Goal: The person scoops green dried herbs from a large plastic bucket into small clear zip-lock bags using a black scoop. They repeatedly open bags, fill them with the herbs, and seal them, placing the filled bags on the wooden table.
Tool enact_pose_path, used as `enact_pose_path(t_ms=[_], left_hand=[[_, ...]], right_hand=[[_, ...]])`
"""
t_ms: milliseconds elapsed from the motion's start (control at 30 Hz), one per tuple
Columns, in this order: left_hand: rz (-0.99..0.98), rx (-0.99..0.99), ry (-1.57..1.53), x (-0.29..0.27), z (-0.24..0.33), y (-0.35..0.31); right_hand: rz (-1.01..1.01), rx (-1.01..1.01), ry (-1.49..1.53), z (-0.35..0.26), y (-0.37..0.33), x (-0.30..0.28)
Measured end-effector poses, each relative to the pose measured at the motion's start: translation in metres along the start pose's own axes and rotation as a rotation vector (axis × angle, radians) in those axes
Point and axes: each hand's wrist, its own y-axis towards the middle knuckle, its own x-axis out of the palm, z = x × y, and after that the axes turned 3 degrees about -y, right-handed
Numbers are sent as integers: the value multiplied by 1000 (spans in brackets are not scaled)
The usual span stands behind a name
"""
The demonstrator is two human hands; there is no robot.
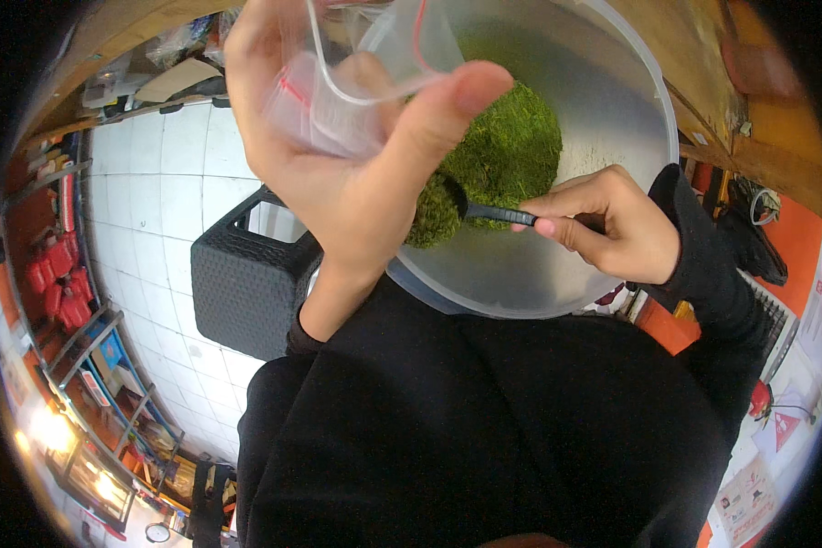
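My left hand (361,187) is raised over the left side of a large translucent plastic tub (603,265). It grips a clear zip bag (342,110) with a red strip, the mouth spread apart between thumb and fingers. Some of those fingers are hidden behind the blurred plastic. A mound of green shredded leaf (516,146) lies in the tub. My right hand (612,224) pinches the black handle of a scoop (502,215) over the near part of the tub. Its bowl is heaped with green leaf (434,219) and sits just below my left palm, partly covered by it.
A black woven-pattern plastic stool (247,283) stands on the white tiled floor (178,151) left of the tub. Wooden shelving (694,73) rises close on the right. Metal racks (110,365) with assorted goods line the far left. Red items (59,279) lie near them.
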Motion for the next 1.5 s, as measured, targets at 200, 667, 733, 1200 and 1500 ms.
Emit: enact_pose_path(t_ms=[200, 667, 733, 1200, 1500], left_hand=[[112, -102, 52, 17, 11, 2], [-333, -301, 455, 19, -1, -1], [-359, -278, 518, 19, 1, 1], [-313, 37, 512, 23, 12, -3], [-149, -188, 338, 15, 15, 4]], right_hand=[[66, -201, -162, 21, -12, 14], [840, -78, -728, -43, -54, -40], [860, -54, -804, -52, -51, -30], [951, -331, -639, -58, -18, -6], [957, -503, 43, -34, 23, -5]])
